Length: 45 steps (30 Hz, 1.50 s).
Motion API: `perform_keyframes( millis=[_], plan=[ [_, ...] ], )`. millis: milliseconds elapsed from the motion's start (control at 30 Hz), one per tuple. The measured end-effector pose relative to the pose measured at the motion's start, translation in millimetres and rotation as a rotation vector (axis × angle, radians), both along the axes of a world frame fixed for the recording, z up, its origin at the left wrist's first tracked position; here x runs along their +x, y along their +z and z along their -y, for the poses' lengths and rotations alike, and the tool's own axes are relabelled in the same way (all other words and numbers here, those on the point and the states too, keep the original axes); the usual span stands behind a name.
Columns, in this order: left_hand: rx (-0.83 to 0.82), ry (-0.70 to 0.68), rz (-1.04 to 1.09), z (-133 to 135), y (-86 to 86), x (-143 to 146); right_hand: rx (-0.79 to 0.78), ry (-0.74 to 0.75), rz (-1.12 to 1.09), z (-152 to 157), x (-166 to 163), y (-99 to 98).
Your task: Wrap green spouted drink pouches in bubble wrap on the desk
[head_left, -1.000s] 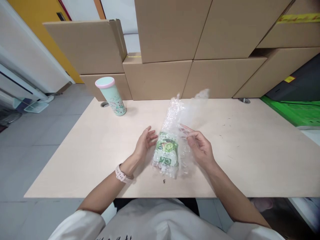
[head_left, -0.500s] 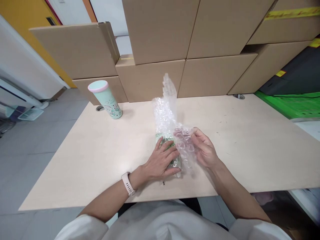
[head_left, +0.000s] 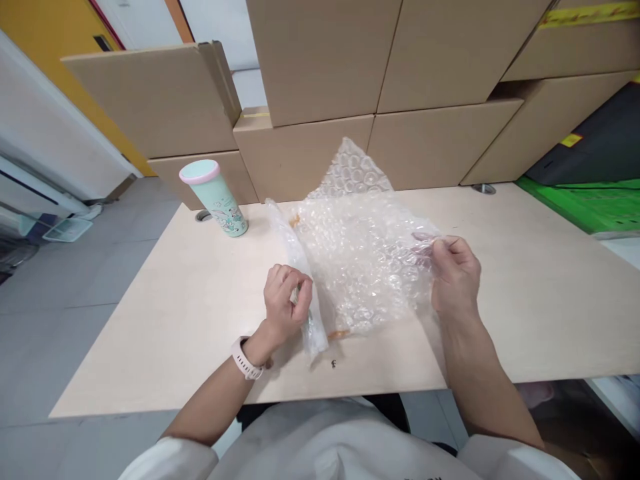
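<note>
A sheet of bubble wrap (head_left: pixel 360 260) lies spread between the hands, near the middle of the pale surface (head_left: pixel 175 320), with its far corner raised in front of the cardboard boxes (head_left: pixel 320 67). Along its left side a narrow plastic strip (head_left: pixel 316 330) stands tilted up; whether it encloses anything is hard to tell. The left hand (head_left: pixel 287 300) is curled, thumb and fingers nearly closed on that strip, probably to anchor this side. The right hand (head_left: pixel 456 273) pinches the wrap's right edge, fingers folded in, seemingly so that the sheet stays drawn out instead of curling back. A mint cup (head_left: pixel 220 207) with a pink rim stands toward the back left, well apart from the wrap, which likely leaves room for the spread sheet.
</note>
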<state>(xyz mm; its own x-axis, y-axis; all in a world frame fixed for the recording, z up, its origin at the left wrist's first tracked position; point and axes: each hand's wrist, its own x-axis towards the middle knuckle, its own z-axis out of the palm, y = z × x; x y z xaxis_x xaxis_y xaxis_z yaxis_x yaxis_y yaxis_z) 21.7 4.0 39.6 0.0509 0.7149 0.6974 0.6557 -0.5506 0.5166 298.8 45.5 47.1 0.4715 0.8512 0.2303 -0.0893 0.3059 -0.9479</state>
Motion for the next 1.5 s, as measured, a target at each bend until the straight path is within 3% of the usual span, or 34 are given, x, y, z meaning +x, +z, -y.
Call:
perform_keyframes(
  millis=[100,200,300,367,433,500,567,633,700,800,867,933,1167,1300,1500],
  plan=[
    [-0.135,0.083,0.023,-8.9,-4.7,-7.5,0.05,-0.309,0.143,-4.5,23.1,-3.4],
    [-0.281,0.148,-0.046,-18.0,-15.2,-12.5,0.162,-0.646,0.588,-2.6,45.6,0.6],
    [-0.384,0.174,-0.117,-22.0,-24.9,-13.7,0.212,-0.746,0.898,5.2,39.7,6.0],
    [-0.437,0.182,-0.111,-22.0,-27.2,-13.1,0.251,-0.55,0.968,11.1,17.3,3.8],
    [-0.49,0.183,-0.074,-21.2,-26.0,-12.4,0.211,-0.088,1.068,16.0,-11.5,-4.6],
    [-0.535,0.178,-0.02,-20.4,-23.2,-12.0,0.093,0.269,1.172,19.9,-36.7,-16.2],
    [-0.572,0.171,0.058,-19.9,-20.9,-11.6,0.025,0.525,1.207,22.8,-52.5,-26.0],
    [-0.613,0.159,0.177,-19.7,-20.2,-11.0,-0.011,0.677,1.136,25.2,-58.5,-30.2],
    [-0.685,0.111,0.378,-20.5,-20.6,-10.1,0.001,0.756,0.979,27.6,-59.2,-28.6],
    [-0.902,-0.077,0.791,-25.4,-19.5,-10.6,0.106,0.882,0.809,33.1,-62.1,-21.9],
    [-1.025,-0.173,0.991,-31.1,-16.2,-14.0,0.144,0.996,0.862,37.9,-67.9,-20.9],
    [-1.031,-0.159,1.067,-37.5,-12.0,-20.5,0.131,1.094,0.995,42.2,-74.6,-24.9],
    [-0.89,0.15,0.861,-51.9,-8.6,-51.3,0.053,1.188,1.271,44.7,-82.5,-43.9],
    [-0.953,0.088,0.658,-50.1,-9.6,-64.3,0.078,1.169,1.3,45.4,-81.6,-45.3],
    [-1.07,-0.019,0.621,-48.5,-10.0,-73.6,0.105,1.158,1.309,46.4,-81.9,-46.6]
  ],
)
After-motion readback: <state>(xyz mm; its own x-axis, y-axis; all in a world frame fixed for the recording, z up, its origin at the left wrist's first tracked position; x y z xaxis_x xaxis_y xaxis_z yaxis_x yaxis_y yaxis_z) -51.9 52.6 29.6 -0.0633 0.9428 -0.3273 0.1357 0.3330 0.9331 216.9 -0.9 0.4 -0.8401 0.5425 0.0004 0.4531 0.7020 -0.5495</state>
